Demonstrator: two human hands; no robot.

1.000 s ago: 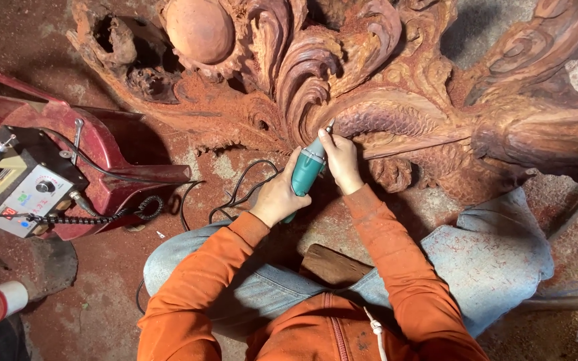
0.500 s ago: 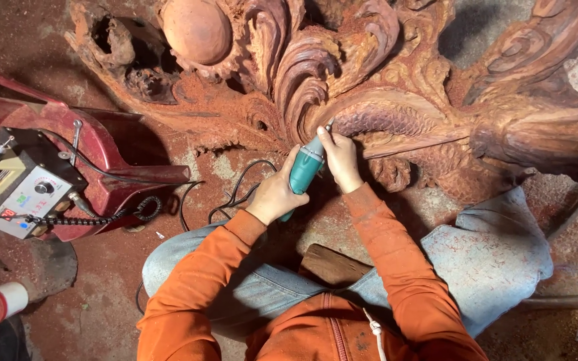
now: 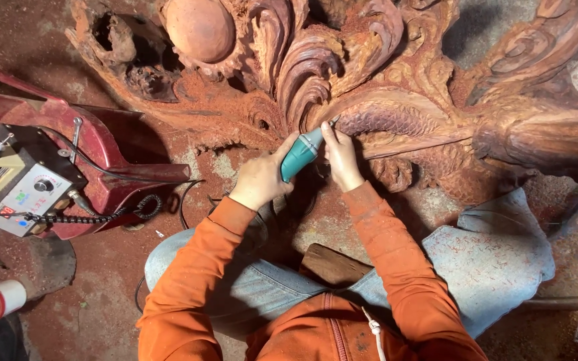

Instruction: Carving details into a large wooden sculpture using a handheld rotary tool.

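Reddish wood dust coats everything around the large carved root sculpture [image 3: 396, 100], which fills the scene from nine o'clock across twelve to three. Both hands meet at its middle: the left hand [image 3: 262, 177] is clenched around the body of a teal rotary carving tool [image 3: 300, 155], while the right hand [image 3: 341, 157] pinches the tool's nose between fingertips, steering the bit into a groove beside the scaled band of the carving. Judging by this, detail carving is under way, and the next stroke calls for a steady, lightly pressed guide along that groove. At nine o'clock a control box [image 3: 18, 184] with a coiled cord sits on a red plastic chair [image 3: 108, 160]; a wooden block [image 3: 332, 264] lies between the knees.
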